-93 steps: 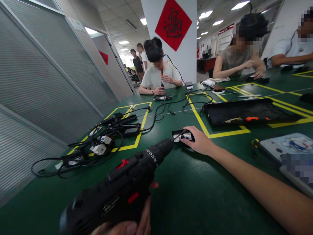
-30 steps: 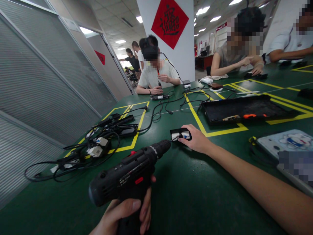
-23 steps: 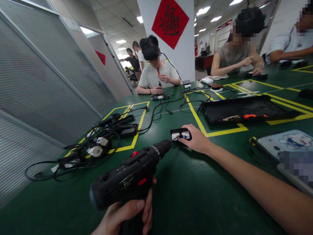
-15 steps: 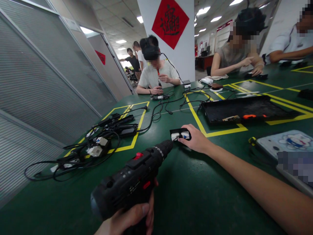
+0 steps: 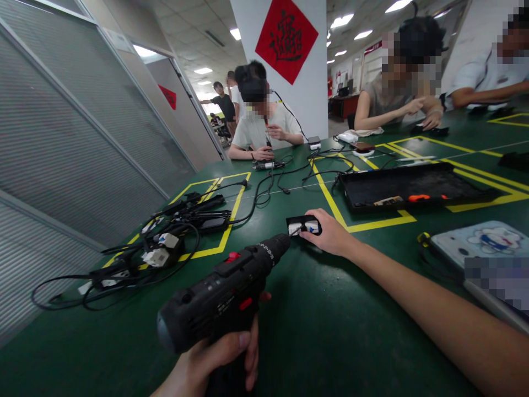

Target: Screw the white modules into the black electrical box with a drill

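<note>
My left hand (image 5: 223,353) is wrapped round the handle of a black cordless drill (image 5: 219,292) with red buttons. The drill points away from me and to the right, its bit reaching a small black case (image 5: 303,225) with white parts inside. Whether the bit touches a screw there is too small to tell. At its right end, my right hand (image 5: 324,231) grips the case between thumb and fingers, its open side facing me, low at the green tabletop (image 5: 330,320).
Left lies a heap of black cables (image 5: 190,220) with white plugs (image 5: 161,251). A black tray (image 5: 421,187) with orange pieces stands back right. A phone-like item in a cartoon-print case (image 5: 487,242) lies at right. Co-workers in headsets sit across, one person (image 5: 266,132) straight ahead.
The drill's rear end has come up slightly and a little right in view. Both hands keep their hold, and the case stays almost in place.
</note>
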Available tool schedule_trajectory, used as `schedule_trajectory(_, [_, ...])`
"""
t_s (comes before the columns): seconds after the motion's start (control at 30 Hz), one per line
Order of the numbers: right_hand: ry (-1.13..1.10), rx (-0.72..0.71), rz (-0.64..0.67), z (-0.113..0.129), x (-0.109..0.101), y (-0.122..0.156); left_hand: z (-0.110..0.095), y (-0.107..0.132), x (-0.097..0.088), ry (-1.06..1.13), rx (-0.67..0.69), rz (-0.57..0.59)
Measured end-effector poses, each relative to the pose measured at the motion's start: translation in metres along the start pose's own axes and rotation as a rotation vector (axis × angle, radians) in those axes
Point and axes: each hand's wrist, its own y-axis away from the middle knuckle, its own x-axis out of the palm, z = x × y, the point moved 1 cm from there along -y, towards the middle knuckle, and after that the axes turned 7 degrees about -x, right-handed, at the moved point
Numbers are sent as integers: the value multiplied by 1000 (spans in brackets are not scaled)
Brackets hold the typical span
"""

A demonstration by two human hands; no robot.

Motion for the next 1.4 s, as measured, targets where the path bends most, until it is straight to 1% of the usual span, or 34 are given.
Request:
schedule_trajectory(0.2, [38, -6, -37, -12, -1, -3, -5, -13, 7, 14, -16, 32])
schedule_trajectory(0.3, [40, 0, -37, -16, -1, -3, -6, -16, 7, 27, -14, 57])
schedule_trajectory(0.43, [55, 13, -26, -17, -2, -2, -8, -16, 6, 30, -26, 56])
schedule_trajectory(0.57, [67, 8, -16, -15, -4, -1, -9, -15, 7, 31, -31, 55])
schedule_trajectory(0.73, [26, -23, 25, -11, -6, -1, -5, -9, 7, 29, -35, 76])
schedule_trajectory(0.83, [1, -22, 41, -10, -6, -1, -4, -4, 7, 13, -43, 69])
schedule_trajectory(1.13, [10, -34, 39, -3, -4, 1, -2, 5, 8, -25, -70, 20])
schedule_trajectory(1.4, [8, -39, 49, -2, -5, 2, 0, 5, 7, -13, -50, 25])
